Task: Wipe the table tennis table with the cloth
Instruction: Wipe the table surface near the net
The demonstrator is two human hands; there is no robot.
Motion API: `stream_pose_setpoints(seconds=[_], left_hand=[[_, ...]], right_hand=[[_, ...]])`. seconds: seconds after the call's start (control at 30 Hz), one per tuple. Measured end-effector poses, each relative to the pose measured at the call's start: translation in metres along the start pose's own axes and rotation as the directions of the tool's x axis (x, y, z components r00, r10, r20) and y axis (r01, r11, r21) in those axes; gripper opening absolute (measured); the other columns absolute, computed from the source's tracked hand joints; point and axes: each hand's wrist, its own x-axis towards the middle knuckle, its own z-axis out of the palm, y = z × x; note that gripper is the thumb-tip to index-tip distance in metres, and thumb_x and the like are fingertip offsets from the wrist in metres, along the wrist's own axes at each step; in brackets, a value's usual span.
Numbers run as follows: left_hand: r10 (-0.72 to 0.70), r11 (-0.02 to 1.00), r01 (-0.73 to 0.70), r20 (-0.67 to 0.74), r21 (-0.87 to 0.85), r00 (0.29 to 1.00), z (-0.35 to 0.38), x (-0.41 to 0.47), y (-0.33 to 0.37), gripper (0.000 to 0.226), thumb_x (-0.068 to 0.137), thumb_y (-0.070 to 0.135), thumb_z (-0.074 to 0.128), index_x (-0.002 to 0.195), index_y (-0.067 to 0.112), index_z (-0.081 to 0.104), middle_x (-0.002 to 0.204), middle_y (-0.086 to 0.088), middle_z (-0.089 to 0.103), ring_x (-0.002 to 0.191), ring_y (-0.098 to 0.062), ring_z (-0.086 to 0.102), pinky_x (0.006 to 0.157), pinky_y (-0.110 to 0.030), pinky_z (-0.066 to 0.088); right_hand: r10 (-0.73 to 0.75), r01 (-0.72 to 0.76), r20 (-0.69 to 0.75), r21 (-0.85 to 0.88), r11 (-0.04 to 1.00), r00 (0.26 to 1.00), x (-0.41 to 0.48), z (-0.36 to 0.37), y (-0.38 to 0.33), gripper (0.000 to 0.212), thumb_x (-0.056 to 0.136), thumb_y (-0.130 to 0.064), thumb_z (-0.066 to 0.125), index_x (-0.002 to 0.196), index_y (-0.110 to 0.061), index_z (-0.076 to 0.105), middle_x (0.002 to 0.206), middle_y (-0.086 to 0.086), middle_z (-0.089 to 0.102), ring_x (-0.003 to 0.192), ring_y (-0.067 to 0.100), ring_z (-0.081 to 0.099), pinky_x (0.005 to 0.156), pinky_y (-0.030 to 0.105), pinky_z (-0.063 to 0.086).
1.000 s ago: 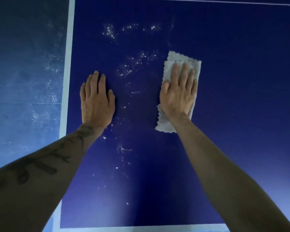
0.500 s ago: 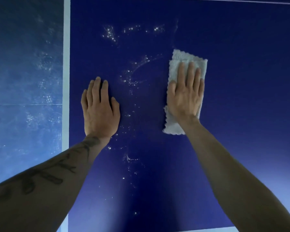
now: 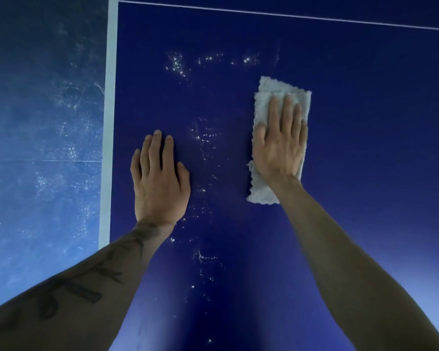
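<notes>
The dark blue table tennis table fills the view. A folded light grey cloth lies flat on it, right of centre. My right hand presses down on the cloth with straight fingers, covering its middle. My left hand rests flat on the bare table, fingers straight, to the left of the cloth. Between the two hands runs a band of white specks, and more specks lie farther up the table.
The table's white edge stripe runs top to bottom at the left. Beyond it is a scuffed blue floor. A thin white line crosses the table at the top.
My right hand has slid the cloth a little to the right, away from the specks. The arc of specks beside the cloth is gone. My left hand stays flat on the table.
</notes>
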Motion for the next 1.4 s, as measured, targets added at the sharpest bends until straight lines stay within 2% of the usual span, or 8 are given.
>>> stream_pose_setpoints(seconds=[0.1, 0.3, 0.57, 0.8, 0.97, 1.13, 1.33, 1.4], left_hand=[[-0.003, 1.000, 0.003, -0.008, 0.005, 1.000, 0.002, 0.000, 0.001, 0.056, 0.106, 0.024, 0.041, 0.159, 0.006, 0.035, 0.169, -0.014, 0.029, 0.159, -0.031, 0.022, 0.131, -0.048, 0.014], [0.012, 1.000, -0.012, -0.002, 0.013, 1.000, 0.001, 0.000, 0.000, 0.057, 0.107, 0.026, 0.037, 0.159, 0.005, 0.034, 0.169, -0.014, 0.028, 0.159, -0.031, 0.021, 0.131, -0.048, 0.014], [0.012, 1.000, -0.012, -0.003, 0.017, 1.000, 0.003, 0.001, -0.001, 0.056, 0.107, 0.027, 0.037, 0.159, 0.006, 0.035, 0.168, -0.017, 0.030, 0.158, -0.033, 0.024, 0.130, -0.050, 0.015], [0.000, 1.000, 0.000, 0.003, 0.023, 1.000, 0.002, 0.002, 0.001, 0.057, 0.106, 0.026, 0.039, 0.159, 0.005, 0.035, 0.168, -0.017, 0.030, 0.158, -0.033, 0.023, 0.131, -0.048, 0.013], [0.002, 1.000, -0.002, 0.003, 0.021, 1.000, 0.002, 0.001, -0.002, 0.057, 0.106, 0.025, 0.039, 0.159, 0.004, 0.035, 0.168, -0.017, 0.031, 0.158, -0.034, 0.024, 0.131, -0.050, 0.015], [-0.001, 1.000, 0.001, 0.005, 0.027, 1.000, 0.003, 0.002, -0.001, 0.056, 0.107, 0.027, 0.036, 0.159, 0.007, 0.035, 0.167, -0.015, 0.031, 0.157, -0.032, 0.025, 0.131, -0.049, 0.014], [0.000, 1.000, 0.000, -0.007, 0.026, 1.000, 0.004, 0.002, 0.000, 0.056, 0.107, 0.026, 0.036, 0.158, 0.006, 0.036, 0.167, -0.016, 0.032, 0.157, -0.033, 0.026, 0.131, -0.048, 0.014], [0.004, 1.000, -0.004, -0.005, 0.022, 1.000, 0.003, 0.002, -0.001, 0.056, 0.107, 0.027, 0.035, 0.158, 0.006, 0.035, 0.167, -0.016, 0.032, 0.157, -0.033, 0.026, 0.131, -0.048, 0.014]], right_hand=[[0.037, -0.036, -0.018, 0.045, 0.998, 0.999, 0.022, 0.007, -0.040, 0.065, 0.111, -0.041, 0.018, 0.171, -0.020, 0.003, 0.179, 0.011, -0.002, 0.165, 0.033, -0.004, 0.133, 0.052, 0.003], [-0.436, 0.437, 0.073, -0.010, 0.899, 0.897, -0.026, 0.017, -0.057, 0.064, 0.112, -0.041, 0.019, 0.171, -0.021, 0.008, 0.179, 0.009, 0.003, 0.165, 0.030, 0.000, 0.134, 0.048, 0.005], [0.053, -0.053, -0.009, 0.020, 0.998, 0.999, 0.057, -0.005, -0.024, 0.065, 0.111, -0.041, 0.020, 0.171, -0.020, 0.004, 0.179, 0.011, -0.001, 0.165, 0.031, -0.003, 0.134, 0.051, 0.003], [-0.389, 0.391, 0.079, -0.010, 0.920, 0.918, 0.023, 0.009, -0.069, 0.064, 0.111, -0.042, 0.017, 0.171, -0.021, 0.009, 0.179, 0.009, 0.003, 0.165, 0.030, -0.001, 0.135, 0.047, 0.004], [-0.137, 0.139, 0.052, -0.023, 0.990, 0.989, 0.049, -0.004, -0.015, 0.063, 0.113, -0.041, 0.021, 0.171, -0.022, 0.007, 0.179, 0.008, 0.003, 0.165, 0.029, -0.001, 0.134, 0.047, 0.002], [0.043, -0.043, 0.001, 0.031, 0.999, 0.999, 0.121, -0.009, -0.045, 0.065, 0.112, -0.041, 0.019, 0.171, -0.020, 0.003, 0.179, 0.011, -0.002, 0.165, 0.031, -0.003, 0.134, 0.050, 0.001], [-0.363, 0.365, 0.074, -0.007, 0.931, 0.929, 0.074, 0.003, -0.085, 0.064, 0.112, -0.042, 0.021, 0.171, -0.021, 0.008, 0.179, 0.009, 0.002, 0.165, 0.030, -0.001, 0.134, 0.045, 0.001], [-0.377, 0.380, 0.096, -0.019, 0.925, 0.921, 0.062, 0.001, -0.062, 0.063, 0.113, -0.042, 0.020, 0.171, -0.023, 0.007, 0.179, 0.007, 0.001, 0.165, 0.028, -0.002, 0.134, 0.044, 0.000]])
